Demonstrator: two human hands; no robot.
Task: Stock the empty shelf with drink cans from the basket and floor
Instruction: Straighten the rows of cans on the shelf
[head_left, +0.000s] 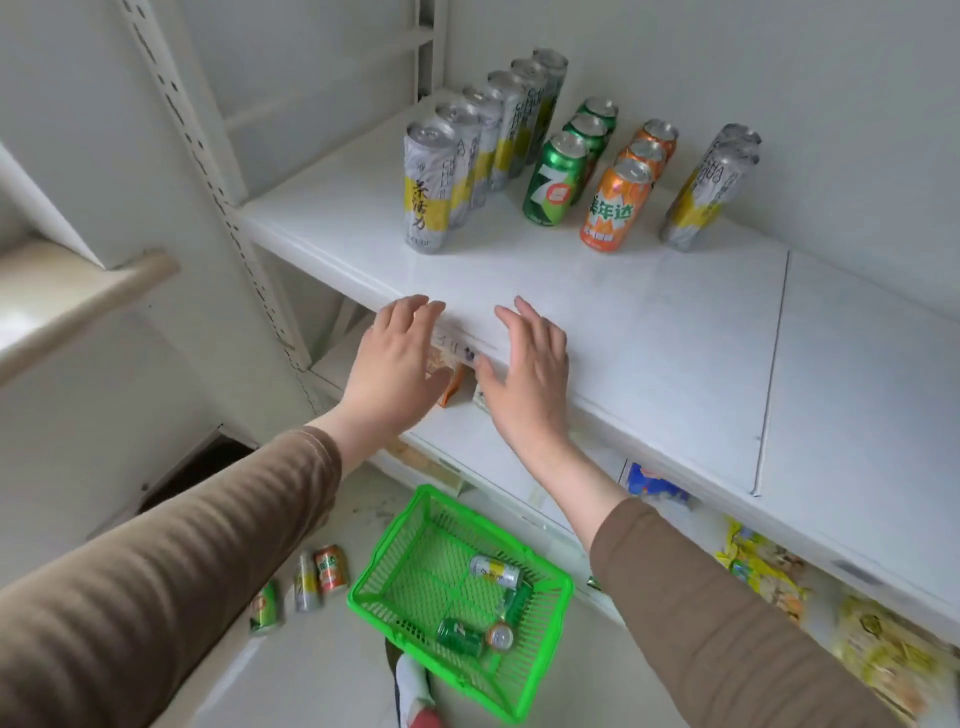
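The white shelf (649, 332) holds rows of upright cans: several tall silver-and-yellow cans (428, 189) at the left, three green cans (556, 179), three orange cans (615, 205) and more silver-and-yellow cans (709, 187) at the right. My left hand (397, 358) and my right hand (530, 369) hover at the shelf's front edge, both empty with fingers spread. Below stands a green basket (384, 566) with a silver can (496, 571) and green cans (460, 636) lying in it. Three cans (311, 579) stand on the floor left of the basket.
A perforated white upright (218, 171) bounds the shelf on the left. Snack packets (758, 566) fill the lower shelf at the right. A dark floor opening (202, 467) lies at the left, and a foot (413, 686) stands beside the basket.
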